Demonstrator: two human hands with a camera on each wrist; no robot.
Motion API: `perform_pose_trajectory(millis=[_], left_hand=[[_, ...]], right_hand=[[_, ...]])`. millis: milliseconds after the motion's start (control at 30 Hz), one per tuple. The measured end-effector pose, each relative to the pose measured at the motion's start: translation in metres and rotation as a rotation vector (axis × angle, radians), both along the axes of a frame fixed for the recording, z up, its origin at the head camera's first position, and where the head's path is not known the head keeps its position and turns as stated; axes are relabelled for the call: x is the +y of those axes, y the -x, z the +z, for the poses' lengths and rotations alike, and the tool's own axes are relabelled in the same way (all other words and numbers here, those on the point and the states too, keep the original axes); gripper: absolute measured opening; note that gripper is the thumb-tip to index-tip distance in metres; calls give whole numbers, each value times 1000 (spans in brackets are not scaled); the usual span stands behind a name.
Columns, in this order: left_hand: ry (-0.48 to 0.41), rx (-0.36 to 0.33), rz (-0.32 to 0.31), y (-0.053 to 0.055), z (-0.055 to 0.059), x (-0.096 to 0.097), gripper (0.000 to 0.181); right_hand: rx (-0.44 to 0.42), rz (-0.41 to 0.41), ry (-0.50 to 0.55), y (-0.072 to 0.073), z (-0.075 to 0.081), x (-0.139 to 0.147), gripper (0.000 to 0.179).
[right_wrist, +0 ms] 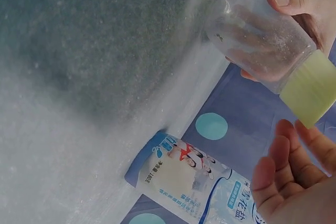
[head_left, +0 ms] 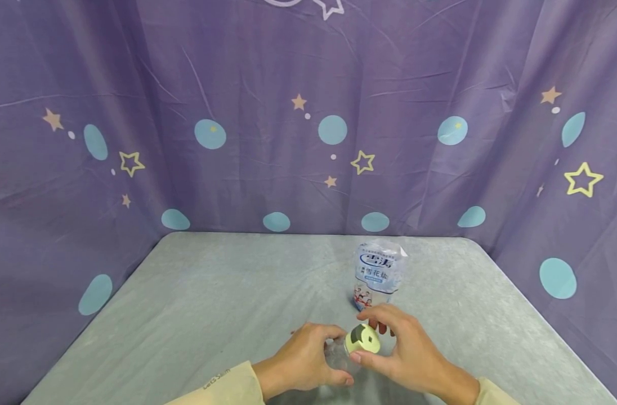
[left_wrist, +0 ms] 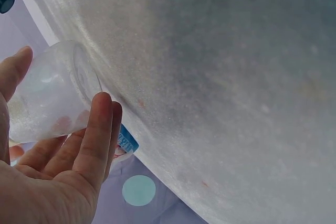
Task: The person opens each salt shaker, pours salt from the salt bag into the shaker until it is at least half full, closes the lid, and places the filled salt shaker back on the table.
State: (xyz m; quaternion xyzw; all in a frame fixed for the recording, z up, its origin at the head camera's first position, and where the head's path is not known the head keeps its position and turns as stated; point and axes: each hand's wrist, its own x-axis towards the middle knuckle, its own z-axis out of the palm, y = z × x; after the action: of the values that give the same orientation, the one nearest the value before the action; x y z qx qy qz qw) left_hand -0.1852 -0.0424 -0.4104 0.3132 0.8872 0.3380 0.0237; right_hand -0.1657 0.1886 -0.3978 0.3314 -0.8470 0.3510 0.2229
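My left hand (head_left: 308, 357) grips a clear seasoning bottle (right_wrist: 262, 35) round its body, thumb on one side and fingers on the other. The bottle lies tilted, its base toward the left and its pale yellow-green cap (head_left: 365, 338) toward the right. A dark grey patch marks the cap's top. At the cap is my right hand (head_left: 410, 351), thumb at its near edge and index finger at its far edge. The other right fingers (right_wrist: 278, 166) curl beside the cap. Just beyond the right hand, a blue and white salt bag (head_left: 378, 273) stands upright.
The table (head_left: 227, 292) has a pale grey-green cover. A purple curtain (head_left: 258, 73) with stars and dots hangs behind it and at both sides. In the left wrist view, a small dark object (left_wrist: 6, 1) shows at the upper left.
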Motion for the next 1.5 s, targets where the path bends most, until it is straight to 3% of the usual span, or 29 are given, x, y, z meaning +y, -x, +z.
perform_pose_trajectory(millis=[267,533,733,1500], left_hand=[[-6,0,-3,0,0,-1,46],[-12,-5,-14,0,2,-1,47],[-14,13,-14,-1,2,-1,48],[6,41,-4,-2,1,0,49]], right_hand=[[-50,-21,-1,0,0,-2,36],[-13,27,6,1,0,-3,30],[39,71,10,2,1,0,33],[2,150,-18,0,4,6,53]])
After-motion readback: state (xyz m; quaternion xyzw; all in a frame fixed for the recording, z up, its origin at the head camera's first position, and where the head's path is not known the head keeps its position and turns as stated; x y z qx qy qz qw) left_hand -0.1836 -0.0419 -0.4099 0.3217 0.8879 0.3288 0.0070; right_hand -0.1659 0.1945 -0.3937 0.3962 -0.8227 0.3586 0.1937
